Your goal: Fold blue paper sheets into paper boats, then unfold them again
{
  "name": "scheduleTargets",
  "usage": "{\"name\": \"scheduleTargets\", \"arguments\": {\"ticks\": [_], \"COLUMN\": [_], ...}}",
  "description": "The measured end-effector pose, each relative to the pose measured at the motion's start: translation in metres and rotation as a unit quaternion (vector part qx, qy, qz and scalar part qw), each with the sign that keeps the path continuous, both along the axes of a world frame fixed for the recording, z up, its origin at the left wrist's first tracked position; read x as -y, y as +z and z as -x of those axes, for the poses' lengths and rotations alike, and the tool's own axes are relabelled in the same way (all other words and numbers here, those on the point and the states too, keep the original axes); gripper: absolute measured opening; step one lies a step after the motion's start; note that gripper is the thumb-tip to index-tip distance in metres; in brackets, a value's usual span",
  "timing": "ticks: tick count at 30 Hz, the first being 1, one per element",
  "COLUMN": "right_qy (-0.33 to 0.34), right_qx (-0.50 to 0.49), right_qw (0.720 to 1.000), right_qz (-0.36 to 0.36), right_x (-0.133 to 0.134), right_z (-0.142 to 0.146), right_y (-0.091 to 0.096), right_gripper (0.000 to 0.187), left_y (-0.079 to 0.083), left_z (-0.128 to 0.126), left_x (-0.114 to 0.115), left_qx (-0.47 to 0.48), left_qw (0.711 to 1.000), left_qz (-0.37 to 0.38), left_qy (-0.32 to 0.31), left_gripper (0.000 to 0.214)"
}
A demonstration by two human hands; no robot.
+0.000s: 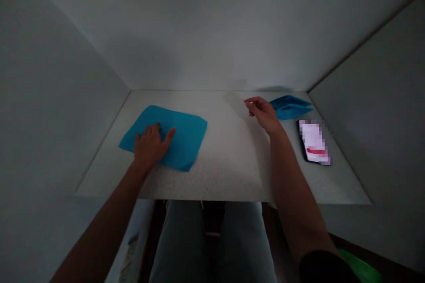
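A sheet of blue paper (186,135) with its corners folded or cut off lies on the left part of the white table. My left hand (151,143) rests flat on it, fingers spread. Above the table, right of the middle, hovers my right hand (262,112), its fingers loosely curved and thumb near the fingertips; nothing shows in them. Just beyond that hand, at the back right, stands a folded blue paper piece (292,108) with an open, pointed shape, partly hidden behind the hand.
A phone (314,143) with a lit screen lies at the right of the white table (219,177). Walls enclose the table at the back, left and right. My legs (212,243) are beneath the front edge. Something green (360,265) shows low at the right.
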State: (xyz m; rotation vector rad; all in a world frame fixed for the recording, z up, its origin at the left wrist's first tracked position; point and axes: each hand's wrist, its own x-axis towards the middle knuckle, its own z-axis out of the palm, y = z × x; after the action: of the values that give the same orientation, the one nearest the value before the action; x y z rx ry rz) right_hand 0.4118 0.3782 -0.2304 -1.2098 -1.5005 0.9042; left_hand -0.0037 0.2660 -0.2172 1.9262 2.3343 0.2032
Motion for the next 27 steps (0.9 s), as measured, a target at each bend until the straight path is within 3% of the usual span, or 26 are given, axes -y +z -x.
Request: {"name": "scheduleTargets", "arguments": {"ticks": [3, 5, 7, 9, 12, 15, 18, 23, 25, 27], "right_qy": [-0.111, -0.220, -0.320, -0.381, -0.363, -0.300, -0.295, -0.275, -0.284, -0.281], "right_qx": [0.056, 0.141, 0.234, 0.297, 0.339, 0.349, 0.336, 0.303, 0.279, 0.235], "right_qw": [0.989, 0.957, 0.912, 0.875, 0.857, 0.868, 0.879, 0.903, 0.912, 0.930], "right_qz": [-0.085, -0.125, -0.104, -0.016, 0.137, 0.188, 0.167, 0.130, 0.095, 0.017], "right_x": [0.000, 0.005, 0.012, 0.019, 0.025, 0.025, 0.023, 0.020, 0.021, 0.023], "right_z": [-0.009, -0.023, -0.040, -0.055, -0.064, -0.062, -0.061, -0.069, -0.071, -0.066], "right_y": [0.007, 0.014, 0.020, 0.021, 0.016, 0.009, 0.003, 0.004, 0.010, 0.021], "right_gripper": [0.038, 0.030, 0.029, 0.039, 0.050, 0.046, 0.042, 0.014, 0.008, 0.013], "left_y": [-0.009, -0.015, -0.018, -0.016, -0.011, -0.011, -0.020, -0.030, -0.026, -0.018], "left_z": [0.033, 0.057, 0.082, 0.106, 0.131, 0.136, 0.132, 0.121, 0.102, 0.067], "left_x": [-0.002, -0.004, -0.009, -0.015, -0.025, -0.032, -0.035, -0.036, -0.037, -0.039], "left_qx": [-0.035, -0.056, -0.042, -0.028, -0.008, -0.003, -0.032, -0.022, 0.000, 0.048], "left_qw": [0.997, 0.992, 0.988, 0.981, 0.975, 0.984, 0.991, 0.997, 0.997, 0.987], "left_qz": [-0.014, -0.022, -0.007, 0.007, 0.013, 0.015, 0.021, -0.006, -0.057, -0.122], "left_qy": [-0.069, -0.110, -0.151, -0.193, -0.223, -0.177, -0.130, -0.078, -0.059, -0.088], "left_gripper": [0.084, 0.076, 0.069, 0.067, 0.066, 0.065, 0.062, 0.065, 0.069, 0.071]}}
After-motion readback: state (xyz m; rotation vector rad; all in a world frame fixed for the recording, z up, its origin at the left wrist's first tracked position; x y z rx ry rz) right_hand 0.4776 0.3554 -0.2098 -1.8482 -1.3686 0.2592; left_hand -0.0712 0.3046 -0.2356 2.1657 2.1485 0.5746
